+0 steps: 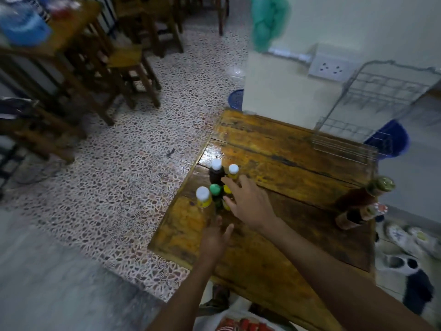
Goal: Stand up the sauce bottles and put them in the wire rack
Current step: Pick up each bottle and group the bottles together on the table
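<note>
Several sauce bottles stand upright in a cluster near the left edge of the wooden table: a dark bottle with a white cap, a yellow one with a white cap, a yellow one with a white cap, and a green-capped bottle. My right hand reaches to the cluster with fingers spread, touching the bottles. My left hand hovers open just below them. The wire rack stands empty at the table's far right corner. Two more bottles lean at the right edge.
Wooden stools and tables stand on the terrazzo floor to the left. A blue bucket sits behind the rack. A wall socket and a green bag are on the far wall. Dishes lie on the floor at right.
</note>
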